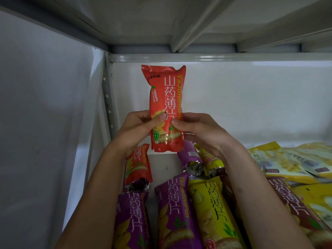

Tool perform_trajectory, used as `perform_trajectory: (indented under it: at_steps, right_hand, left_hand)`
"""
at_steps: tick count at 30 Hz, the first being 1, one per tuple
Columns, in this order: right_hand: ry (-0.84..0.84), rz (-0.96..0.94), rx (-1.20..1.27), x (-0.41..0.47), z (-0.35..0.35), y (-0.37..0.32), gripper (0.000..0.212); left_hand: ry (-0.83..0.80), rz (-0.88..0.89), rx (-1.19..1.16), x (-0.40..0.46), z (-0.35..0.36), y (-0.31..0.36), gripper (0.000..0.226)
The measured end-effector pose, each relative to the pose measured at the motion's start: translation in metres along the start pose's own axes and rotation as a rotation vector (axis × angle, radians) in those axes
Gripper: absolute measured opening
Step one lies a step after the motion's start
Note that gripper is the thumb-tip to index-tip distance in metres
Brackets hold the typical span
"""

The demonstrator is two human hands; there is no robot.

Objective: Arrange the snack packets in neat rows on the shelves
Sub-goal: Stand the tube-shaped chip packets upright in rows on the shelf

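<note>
A long red snack packet (165, 97) stands upright in the air in front of the shelf's white back wall. My left hand (136, 130) grips its lower left side, thumb across the front. My right hand (201, 133) pinches its lower right side. Below, on the white shelf (165, 166), lie a second red packet (136, 168), two purple packets (133, 220) (177, 212), a yellow packet (213, 211) and a dark red packet (294, 205), lengthwise side by side. Another purple packet (188, 155) and another yellow one (209, 160) lie behind them, partly hidden by my right hand.
Flat pale yellow packets (291, 160) are piled loosely at the right of the shelf. A grey perforated upright (107, 97) and a white side panel (45, 105) close off the left. The underside of the shelf above (161, 24) hangs close overhead.
</note>
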State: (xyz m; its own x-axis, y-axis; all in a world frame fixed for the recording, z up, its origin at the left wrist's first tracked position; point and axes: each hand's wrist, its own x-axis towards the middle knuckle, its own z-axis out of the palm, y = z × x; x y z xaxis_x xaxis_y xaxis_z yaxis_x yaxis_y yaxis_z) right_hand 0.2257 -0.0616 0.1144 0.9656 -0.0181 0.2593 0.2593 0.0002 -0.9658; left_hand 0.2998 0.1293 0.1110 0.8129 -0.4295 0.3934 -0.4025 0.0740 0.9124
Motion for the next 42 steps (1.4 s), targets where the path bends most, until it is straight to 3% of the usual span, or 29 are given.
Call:
perform_trajectory:
  at_steps: [2,8,13,18,22,28,35,38,42]
  right_hand:
    - [-0.026,0.012,-0.036,0.001,-0.001,0.003,0.046]
    - [0.136,-0.018,-0.041,0.007,-0.001,0.01,0.035]
    - [-0.026,0.047,-0.035,0.006,-0.004,0.01,0.054]
    - [0.031,0.02,-0.11,0.005,-0.004,0.012,0.036]
    - [0.096,-0.005,-0.14,0.007,-0.003,0.015,0.034]
    - [0.025,0.028,-0.076,0.005,-0.003,0.011,0.031]
    - [0.226,-0.052,-0.202,0.01,-0.002,0.015,0.032]
    - [0.175,-0.053,-0.232,0.008,-0.001,0.011,0.03]
    - [0.072,0.027,-0.1,0.005,-0.005,0.007,0.033]
  left_hand:
    - [0.026,0.004,-0.03,0.001,0.0,0.0,0.046]
    - [-0.07,-0.064,-0.052,0.001,0.003,0.0,0.047]
    - [-0.033,-0.046,-0.027,-0.002,0.0,0.0,0.041]
    - [-0.064,-0.083,-0.048,0.0,0.002,-0.002,0.042]
    - [-0.107,-0.122,-0.061,-0.001,-0.001,-0.005,0.046]
    - [-0.07,-0.081,-0.05,0.0,-0.005,-0.009,0.04]
    - [-0.019,-0.064,-0.004,0.006,-0.003,-0.009,0.057]
    - [-0.021,-0.063,0.013,0.006,-0.004,-0.007,0.049]
    - [0.005,-0.069,0.002,0.006,-0.008,-0.009,0.041]
